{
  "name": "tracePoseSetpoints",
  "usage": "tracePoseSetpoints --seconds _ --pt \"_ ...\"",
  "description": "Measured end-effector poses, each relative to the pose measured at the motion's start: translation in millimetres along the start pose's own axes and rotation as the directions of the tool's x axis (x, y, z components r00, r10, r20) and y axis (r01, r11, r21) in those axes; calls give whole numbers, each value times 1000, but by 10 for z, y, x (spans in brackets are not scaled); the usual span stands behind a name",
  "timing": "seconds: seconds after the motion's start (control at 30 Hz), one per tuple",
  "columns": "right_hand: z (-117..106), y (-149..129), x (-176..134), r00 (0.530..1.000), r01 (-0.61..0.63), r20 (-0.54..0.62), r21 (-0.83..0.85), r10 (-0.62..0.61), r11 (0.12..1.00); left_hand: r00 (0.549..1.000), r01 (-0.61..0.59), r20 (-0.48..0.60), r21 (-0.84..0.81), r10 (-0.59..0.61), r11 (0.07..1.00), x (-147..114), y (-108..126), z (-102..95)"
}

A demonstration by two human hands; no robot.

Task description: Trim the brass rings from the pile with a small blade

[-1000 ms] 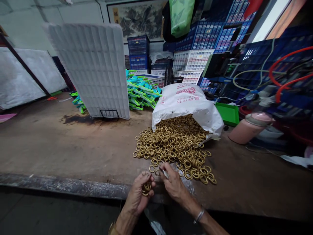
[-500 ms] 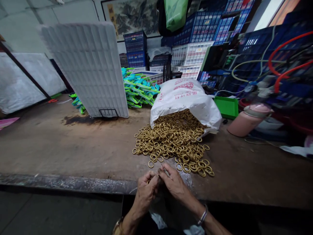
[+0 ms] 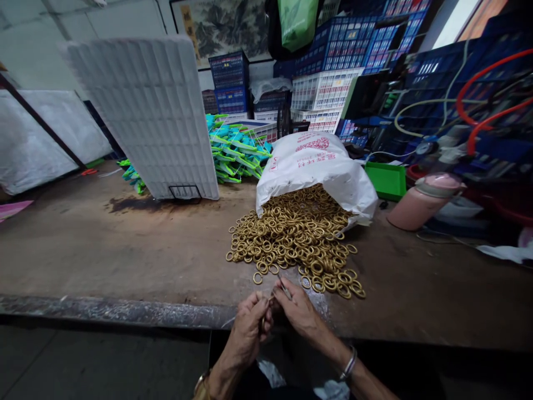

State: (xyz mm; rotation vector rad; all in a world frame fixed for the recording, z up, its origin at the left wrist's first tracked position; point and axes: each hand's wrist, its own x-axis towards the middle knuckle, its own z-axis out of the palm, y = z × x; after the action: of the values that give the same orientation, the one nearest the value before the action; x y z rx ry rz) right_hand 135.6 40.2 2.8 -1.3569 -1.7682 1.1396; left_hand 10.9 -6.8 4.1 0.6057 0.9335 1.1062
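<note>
My left hand (image 3: pixel 251 323) is closed around a brass-coloured ring (image 3: pixel 262 321), partly hidden by the fingers. Close beside it, my right hand (image 3: pixel 296 308) pinches a thin, pointed metal tool (image 3: pixel 285 288) whose exact kind I cannot make out. The fingertips of both hands nearly meet at the table's front edge. Just beyond them lies a heap of brass-coloured rings (image 3: pixel 287 239), spilling from the mouth of a white woven sack (image 3: pixel 308 161) with red print. A few loose rings lie nearest my hands.
A white ribbed panel (image 3: pixel 145 116) stands upright on the brown table (image 3: pixel 104 250), with green and turquoise plastic pieces (image 3: pixel 237 150) behind it. To the right are a pink bottle (image 3: pixel 422 203) and a green tray (image 3: pixel 386 180). Stacked crates (image 3: pixel 325 91) fill the back.
My left hand has turned slightly and lowered, so more of the ring in it shows. The right hand has shifted a little to the right with the tool.
</note>
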Motion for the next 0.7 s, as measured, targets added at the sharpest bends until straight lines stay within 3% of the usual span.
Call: tracePoseSetpoints --seconds 0.1,0.33,0.53,0.7 --pt "-18 27 -54 999 25 -36 -155 -31 988 999 -13 -30 8 13 1000 3 8 1" --pt "51 85 -162 988 139 125 -474 -89 870 991 -27 -128 89 38 996 40 28 8" --pt "54 16 -141 982 141 182 -528 -51 838 990 -48 -126 157 68 986 10 40 5" --pt "44 50 -146 969 196 230 -482 -92 854 988 -58 -132 177 82 982 4 43 6"
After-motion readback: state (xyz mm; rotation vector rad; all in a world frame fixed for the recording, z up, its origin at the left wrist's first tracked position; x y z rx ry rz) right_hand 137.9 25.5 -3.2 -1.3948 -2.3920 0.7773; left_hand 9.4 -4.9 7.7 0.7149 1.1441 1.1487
